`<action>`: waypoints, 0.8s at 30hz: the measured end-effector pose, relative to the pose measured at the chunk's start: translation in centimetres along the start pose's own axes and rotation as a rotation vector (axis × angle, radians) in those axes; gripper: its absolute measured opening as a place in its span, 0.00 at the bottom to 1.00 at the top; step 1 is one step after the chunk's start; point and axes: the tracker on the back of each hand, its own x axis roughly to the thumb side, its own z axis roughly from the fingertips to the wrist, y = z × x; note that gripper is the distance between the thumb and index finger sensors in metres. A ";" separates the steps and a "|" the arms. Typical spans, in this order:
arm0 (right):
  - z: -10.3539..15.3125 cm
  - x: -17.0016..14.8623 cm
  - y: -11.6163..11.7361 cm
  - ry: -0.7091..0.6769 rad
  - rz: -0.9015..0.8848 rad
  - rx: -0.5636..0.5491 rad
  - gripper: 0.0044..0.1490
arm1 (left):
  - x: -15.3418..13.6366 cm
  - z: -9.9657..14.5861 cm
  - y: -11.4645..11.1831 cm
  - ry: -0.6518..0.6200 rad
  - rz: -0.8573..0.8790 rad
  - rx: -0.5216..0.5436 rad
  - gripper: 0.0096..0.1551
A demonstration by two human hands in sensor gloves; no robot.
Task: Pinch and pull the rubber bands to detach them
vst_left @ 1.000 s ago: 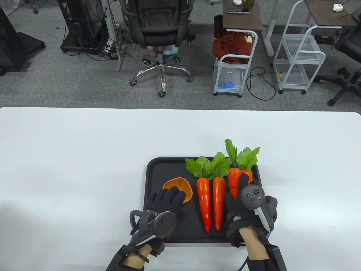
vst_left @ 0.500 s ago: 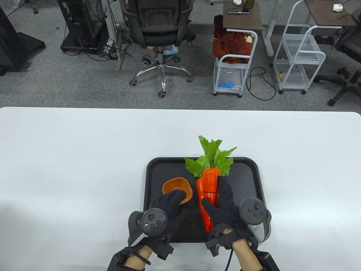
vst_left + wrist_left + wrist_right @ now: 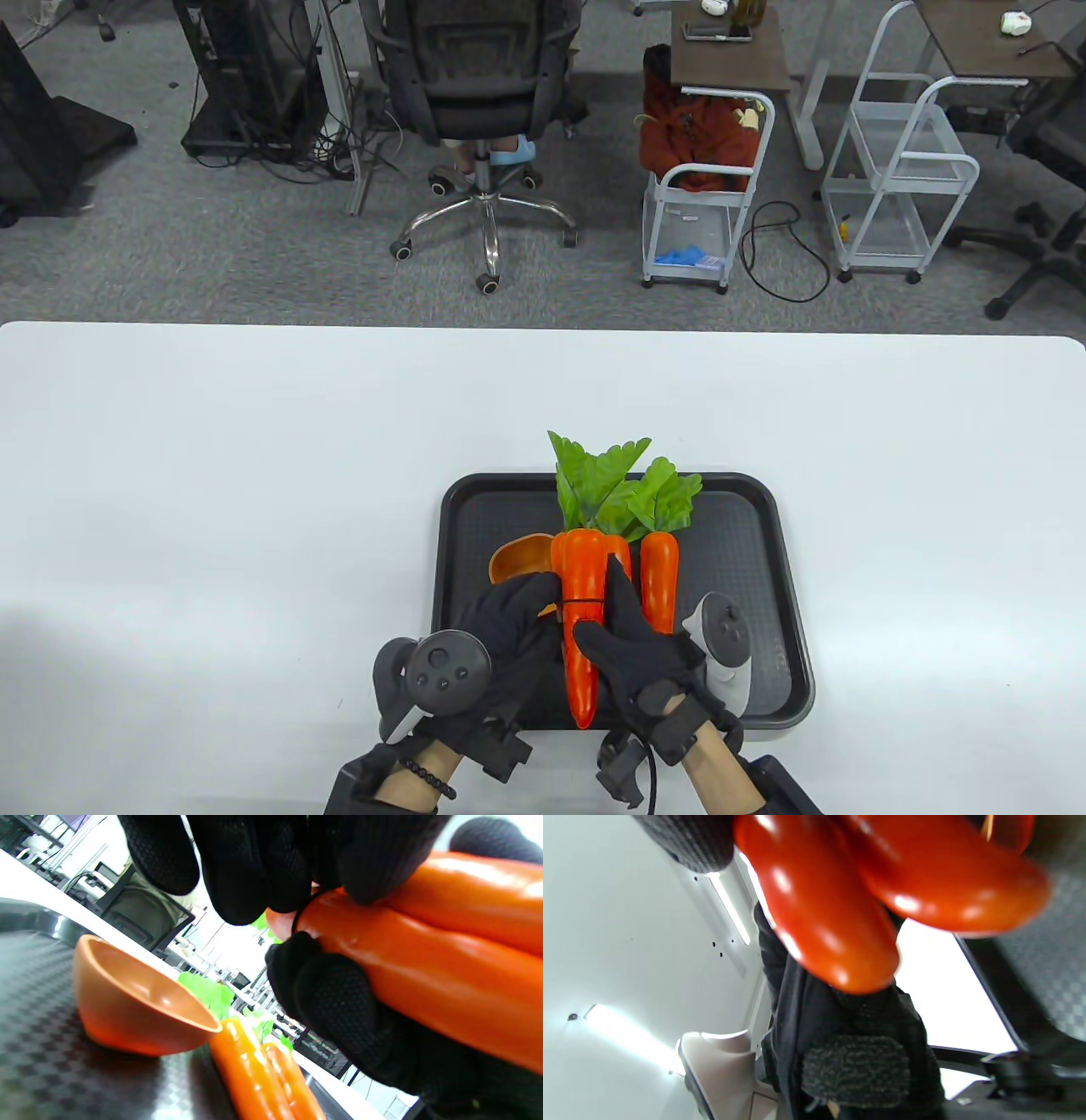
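My right hand (image 3: 601, 604) grips a pair of orange carrots (image 3: 579, 569) with green leaves and holds them tilted above the black tray (image 3: 747, 543). A thin black rubber band (image 3: 582, 601) binds the pair around the middle. My left hand (image 3: 530, 598) is at the left side of the pair. In the left wrist view its fingertips (image 3: 360, 878) press on the band (image 3: 302, 906) where it wraps the carrot. The right wrist view shows the two carrot tips (image 3: 831, 933) close up.
Another carrot (image 3: 659, 577) lies on the tray to the right of the held pair, and one more is mostly hidden under it. An orange bowl (image 3: 516, 556) sits on the tray's left part, just beyond my left hand. White table surrounds the tray.
My right hand lifted the banded pair from the tray's right side and carried it left, above the loose carrots. My left hand turned and its fingers came onto the band.
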 end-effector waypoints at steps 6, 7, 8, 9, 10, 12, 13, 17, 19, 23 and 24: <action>0.1 -0.1 0.4 0.002 -0.025 0.029 0.59 | 0.5 0.3 0.3 -0.044 -0.051 0.078 0.20; 0.1 -0.1 0.4 0.007 -0.046 0.028 0.58 | 0.5 0.3 0.3 -0.052 -0.065 0.074 0.20; 0.1 -0.2 0.3 0.006 -0.049 0.030 0.58 | 0.5 0.3 0.3 -0.061 -0.071 0.061 0.20; 0.1 -0.3 0.2 0.005 -0.049 0.031 0.58 | 0.6 0.3 0.2 -0.070 -0.078 0.056 0.20; 0.2 -0.5 0.0 0.008 -0.057 0.031 0.58 | 0.6 0.3 0.2 -0.087 -0.090 0.045 0.20; 0.3 -0.7 -0.4 0.026 -0.094 0.012 0.58 | 0.8 0.3 0.2 -0.115 -0.103 0.033 0.20; 0.4 -0.8 -0.8 0.047 -0.114 -0.006 0.59 | 0.8 0.3 0.2 -0.128 -0.103 0.023 0.20; 0.5 -1.0 -1.9 0.094 -0.092 0.034 0.62 | 0.9 0.3 0.1 -0.166 -0.100 -0.006 0.20; 0.5 -1.0 -2.1 0.092 -0.071 0.037 0.63 | 1.1 0.4 0.0 -0.187 -0.124 -0.014 0.20; 0.4 -0.8 -2.4 0.044 -0.083 0.023 0.64 | 1.6 0.5 -0.2 -0.217 -0.141 -0.024 0.20; 0.3 -0.8 -2.4 0.025 -0.097 0.011 0.64 | 1.8 0.6 -0.3 -0.226 -0.152 -0.029 0.20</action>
